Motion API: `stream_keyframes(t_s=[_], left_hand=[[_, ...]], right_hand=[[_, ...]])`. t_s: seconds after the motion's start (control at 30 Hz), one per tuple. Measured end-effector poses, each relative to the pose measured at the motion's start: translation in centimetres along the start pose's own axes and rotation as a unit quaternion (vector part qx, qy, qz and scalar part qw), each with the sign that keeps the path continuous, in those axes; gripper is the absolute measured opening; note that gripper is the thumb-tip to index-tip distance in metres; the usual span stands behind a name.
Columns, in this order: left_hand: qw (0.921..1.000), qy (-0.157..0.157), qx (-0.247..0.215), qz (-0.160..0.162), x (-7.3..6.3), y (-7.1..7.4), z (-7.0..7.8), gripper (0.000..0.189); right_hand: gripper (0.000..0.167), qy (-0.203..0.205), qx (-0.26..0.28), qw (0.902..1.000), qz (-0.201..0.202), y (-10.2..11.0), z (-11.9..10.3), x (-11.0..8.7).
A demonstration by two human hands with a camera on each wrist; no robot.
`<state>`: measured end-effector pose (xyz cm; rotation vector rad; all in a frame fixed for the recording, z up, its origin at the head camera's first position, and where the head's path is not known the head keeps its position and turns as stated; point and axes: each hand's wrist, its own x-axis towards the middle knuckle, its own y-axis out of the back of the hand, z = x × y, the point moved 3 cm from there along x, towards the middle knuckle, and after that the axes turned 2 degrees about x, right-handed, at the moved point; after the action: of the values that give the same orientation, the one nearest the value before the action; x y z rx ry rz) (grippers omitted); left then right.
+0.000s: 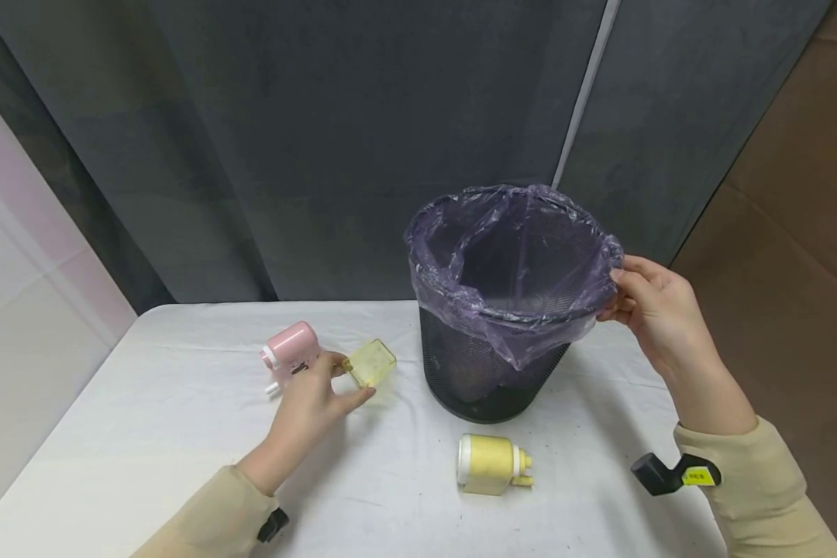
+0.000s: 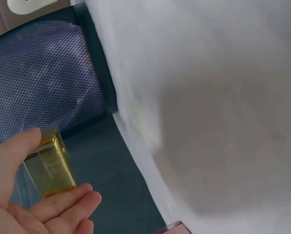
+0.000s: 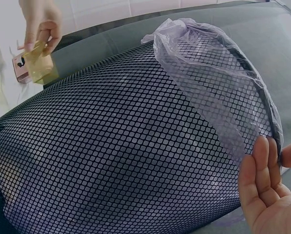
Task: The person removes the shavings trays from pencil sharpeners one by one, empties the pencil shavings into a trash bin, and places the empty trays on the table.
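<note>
The bin (image 1: 474, 380) is black mesh, its liner (image 1: 502, 332) translucent purple. Left of it, a see-through yellow box (image 1: 372, 363) and a dark-marked pink container (image 1: 294, 347); in front, a yellow-and-white container (image 1: 490, 459); behind, dark grey curtain (image 1: 390, 139); beneath, white cloth (image 1: 390, 473).

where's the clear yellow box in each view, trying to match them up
Head: the clear yellow box is just left of and below centre, in the left hand.
Left wrist: lower left, in the same hand.
Right wrist: upper left, in that hand again.
Shared landmark: the black mesh bin, right of the box in the head view and above it in the left wrist view.
</note>
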<state>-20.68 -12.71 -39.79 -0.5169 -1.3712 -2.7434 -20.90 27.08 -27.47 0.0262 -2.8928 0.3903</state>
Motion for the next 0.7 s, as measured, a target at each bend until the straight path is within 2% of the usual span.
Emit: stream_keyframes(t_s=[0.1,0.37,0.7], left_hand=[[0.9999,0.002,0.003,-0.015,-0.2,-0.4,-0.3,0.050],[0.9995,-0.021,0.016,-0.017,-1.1,-1.2,-0.8,0.045],[0.9994,-0.014,0.025,-0.019,-1.8,-1.8,-1.1,0.048]], right_hand=[[0.013,-0.001,0.002,1.0000,0.001,0.0,0.0,0.0],[0.013,-0.001,0.005,1.0000,0.001,0.0,-0.1,0.0],[0.014,-0.002,0.004,1.0000,-0.004,0.0,0.0,0.0]])
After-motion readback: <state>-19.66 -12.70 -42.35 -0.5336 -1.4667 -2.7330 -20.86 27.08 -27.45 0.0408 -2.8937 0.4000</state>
